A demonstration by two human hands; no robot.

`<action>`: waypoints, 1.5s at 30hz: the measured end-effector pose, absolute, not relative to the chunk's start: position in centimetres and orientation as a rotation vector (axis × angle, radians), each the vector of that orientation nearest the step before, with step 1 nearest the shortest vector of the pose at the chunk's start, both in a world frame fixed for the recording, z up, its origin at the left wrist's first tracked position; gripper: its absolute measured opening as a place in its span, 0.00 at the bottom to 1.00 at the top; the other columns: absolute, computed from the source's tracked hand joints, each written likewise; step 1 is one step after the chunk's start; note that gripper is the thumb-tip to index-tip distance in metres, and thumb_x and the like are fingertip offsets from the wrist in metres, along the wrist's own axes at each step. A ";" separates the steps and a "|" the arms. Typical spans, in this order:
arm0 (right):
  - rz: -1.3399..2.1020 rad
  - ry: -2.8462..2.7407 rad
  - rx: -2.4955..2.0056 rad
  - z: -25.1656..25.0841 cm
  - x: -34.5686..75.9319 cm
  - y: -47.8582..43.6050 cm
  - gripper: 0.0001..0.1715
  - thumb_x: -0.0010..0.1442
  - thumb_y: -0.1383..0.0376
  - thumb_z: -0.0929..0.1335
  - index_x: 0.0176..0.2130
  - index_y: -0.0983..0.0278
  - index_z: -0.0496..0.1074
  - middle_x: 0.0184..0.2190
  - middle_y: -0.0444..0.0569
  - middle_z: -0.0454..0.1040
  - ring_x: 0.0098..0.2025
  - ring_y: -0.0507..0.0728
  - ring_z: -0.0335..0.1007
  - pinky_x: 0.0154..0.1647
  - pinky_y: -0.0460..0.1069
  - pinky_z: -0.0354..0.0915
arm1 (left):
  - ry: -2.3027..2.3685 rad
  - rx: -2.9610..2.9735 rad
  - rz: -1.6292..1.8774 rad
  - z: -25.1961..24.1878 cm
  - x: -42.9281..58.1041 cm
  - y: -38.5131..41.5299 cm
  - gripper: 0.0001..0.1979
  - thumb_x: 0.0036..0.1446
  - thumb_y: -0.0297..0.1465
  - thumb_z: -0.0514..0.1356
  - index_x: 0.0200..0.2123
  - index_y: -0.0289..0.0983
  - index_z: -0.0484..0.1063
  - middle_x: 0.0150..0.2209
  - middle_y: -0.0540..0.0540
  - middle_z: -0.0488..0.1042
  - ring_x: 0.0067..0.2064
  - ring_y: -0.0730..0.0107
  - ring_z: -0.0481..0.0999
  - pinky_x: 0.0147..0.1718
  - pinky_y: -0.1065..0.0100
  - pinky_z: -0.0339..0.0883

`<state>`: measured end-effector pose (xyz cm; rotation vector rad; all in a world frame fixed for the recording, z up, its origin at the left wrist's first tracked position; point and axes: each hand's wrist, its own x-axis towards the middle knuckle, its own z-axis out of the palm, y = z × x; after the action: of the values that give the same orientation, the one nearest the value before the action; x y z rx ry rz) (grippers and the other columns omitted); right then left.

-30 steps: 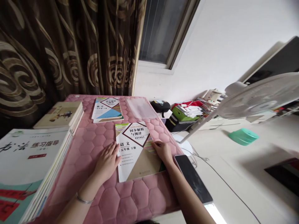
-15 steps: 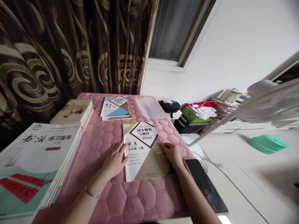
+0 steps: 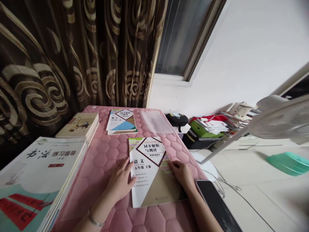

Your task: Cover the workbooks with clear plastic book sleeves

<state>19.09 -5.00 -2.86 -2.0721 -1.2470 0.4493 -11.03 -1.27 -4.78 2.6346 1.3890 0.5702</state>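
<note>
A Chinese-language workbook (image 3: 154, 187) lies closed and flat on the pink quilted table cover (image 3: 106, 170), its cover facing up. At its left edge rests my left hand (image 3: 121, 178), fingers spread and touching the cover, with a metal bangle on the wrist. My right hand (image 3: 182, 174) is curled at the workbook's right edge, fingers bent together on it; its fingertips are partly hidden. Farther back lies a mathematics workbook (image 3: 122, 122) with another booklet showing under it. A black tablet-like device (image 3: 217, 206) lies close to my right forearm.
To the left stand a stack of calligraphy books (image 3: 45, 167) and a smaller stack of tan books (image 3: 78, 125). A translucent sheet (image 3: 156, 121) lies at the back. Right of the table are a white fan (image 3: 282, 120), cables, bags with papers (image 3: 210, 124) and a green stool (image 3: 288, 163).
The view has tilted upward, so everything sits lower in the picture. Both hands keep about the same place at the workbook's edges, and the workbook stays flat.
</note>
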 end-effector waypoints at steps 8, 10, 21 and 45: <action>0.411 -1.254 -2.044 -4.1 19.4 -4.9 0.18 0.54 0.51 0.65 0.26 0.60 0.75 0.29 0.51 0.80 0.33 0.63 0.76 0.34 0.51 0.64 | 1.389 2.746 0.611 -5.8 -11.2 -1.0 0.27 0.61 0.41 0.55 0.61 0.38 0.64 0.66 0.37 0.61 0.66 0.53 0.61 0.62 0.49 0.58; 0.387 -1.256 -2.035 -4.1 19.3 -4.9 0.17 0.55 0.52 0.65 0.25 0.60 0.74 0.27 0.51 0.80 0.32 0.63 0.76 0.33 0.51 0.64 | 1.391 2.756 0.617 -6.0 -11.3 -0.9 0.27 0.62 0.41 0.55 0.62 0.38 0.64 0.66 0.37 0.60 0.66 0.53 0.62 0.61 0.49 0.59; 0.400 -1.356 -2.122 -2.4 19.7 -3.3 0.05 0.53 0.63 0.69 0.32 0.62 0.76 0.30 0.47 0.80 0.33 0.57 0.75 0.31 0.47 0.63 | 1.373 2.742 0.650 -6.5 -11.3 -0.5 0.26 0.61 0.40 0.55 0.61 0.39 0.64 0.67 0.38 0.59 0.66 0.52 0.62 0.61 0.49 0.59; 0.381 -1.399 -2.205 -2.4 19.2 -0.6 0.17 0.63 0.59 0.63 0.23 0.61 0.66 0.27 0.53 0.77 0.33 0.60 0.74 0.31 0.49 0.61 | 1.408 2.777 0.609 -6.1 -11.1 -1.0 0.26 0.62 0.40 0.55 0.61 0.37 0.63 0.66 0.37 0.61 0.66 0.54 0.61 0.61 0.50 0.61</action>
<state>19.16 -0.65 -2.40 -2.2054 -1.3990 0.3812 -11.14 -1.05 -6.10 2.7768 1.4084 0.6086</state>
